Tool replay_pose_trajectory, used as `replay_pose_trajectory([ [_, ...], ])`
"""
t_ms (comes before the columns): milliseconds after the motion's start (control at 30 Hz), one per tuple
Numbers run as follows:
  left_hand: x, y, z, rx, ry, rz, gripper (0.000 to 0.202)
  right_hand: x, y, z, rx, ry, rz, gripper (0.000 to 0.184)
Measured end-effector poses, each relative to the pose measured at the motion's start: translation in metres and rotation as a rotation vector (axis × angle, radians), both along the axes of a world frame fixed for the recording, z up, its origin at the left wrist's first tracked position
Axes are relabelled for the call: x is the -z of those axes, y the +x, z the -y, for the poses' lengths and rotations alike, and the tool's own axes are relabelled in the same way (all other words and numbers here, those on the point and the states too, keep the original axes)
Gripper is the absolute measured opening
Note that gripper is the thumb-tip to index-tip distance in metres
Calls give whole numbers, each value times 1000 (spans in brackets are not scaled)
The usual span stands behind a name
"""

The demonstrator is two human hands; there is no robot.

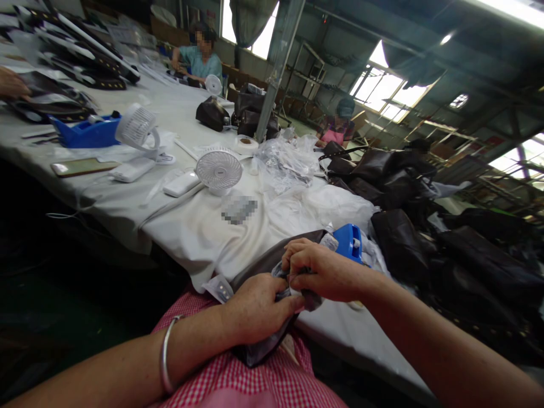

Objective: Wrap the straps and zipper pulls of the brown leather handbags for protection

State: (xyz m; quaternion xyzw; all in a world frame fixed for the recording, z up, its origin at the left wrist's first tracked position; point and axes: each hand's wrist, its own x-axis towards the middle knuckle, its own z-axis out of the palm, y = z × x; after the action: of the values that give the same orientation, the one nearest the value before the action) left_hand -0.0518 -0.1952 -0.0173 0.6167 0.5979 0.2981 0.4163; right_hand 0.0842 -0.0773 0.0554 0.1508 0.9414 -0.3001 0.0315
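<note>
A dark brown leather-like bag (270, 255) lies slanting across my lap and the table edge. My left hand (259, 306) is closed on the near side of the bag, thumb pointing right. Against it, my right hand (312, 269) is bent into a pinch at some greyish material in the bag's middle. What sits between the right fingertips is hidden. By the left wrist, a small clear plastic packet (220, 289) sticks out beside the bag. A blue tape dispenser (349, 241) stands just beyond my right hand.
Crumpled clear plastic bags (293, 164) and a pile of dark bags (399, 238) cover the right side. White fans (220, 170), a phone (85, 166) and another blue dispenser (85, 131) stand left. Co-workers sit farther off; one person's hand (12, 84) shows at far left.
</note>
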Motion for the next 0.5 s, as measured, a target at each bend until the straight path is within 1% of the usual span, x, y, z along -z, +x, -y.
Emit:
replay_pose_trajectory([
  [167, 0, 1, -1, 14, -9, 29, 35, 1, 2, -1, 9, -44, -6, 15],
  [233, -1, 0, -1, 5, -40, 33, 37, 2, 4, 0, 48, -40, -23, 14],
  [300, -1, -1, -2, -5, -71, 48, 39, 2, 7, 4, 130, 58, -73, 13],
  [367, -1, -3, -1, -4, -78, 82, 41, 1, 11, 10, 206, 208, -149, 22],
  [433, 0, -4, -1, 3, -72, 113, 43, 0, 15, 18, 219, 318, -213, 23],
  [500, 1, -5, -1, 6, -66, 125, 45, 0, 19, 26, 198, 367, -251, 17],
])
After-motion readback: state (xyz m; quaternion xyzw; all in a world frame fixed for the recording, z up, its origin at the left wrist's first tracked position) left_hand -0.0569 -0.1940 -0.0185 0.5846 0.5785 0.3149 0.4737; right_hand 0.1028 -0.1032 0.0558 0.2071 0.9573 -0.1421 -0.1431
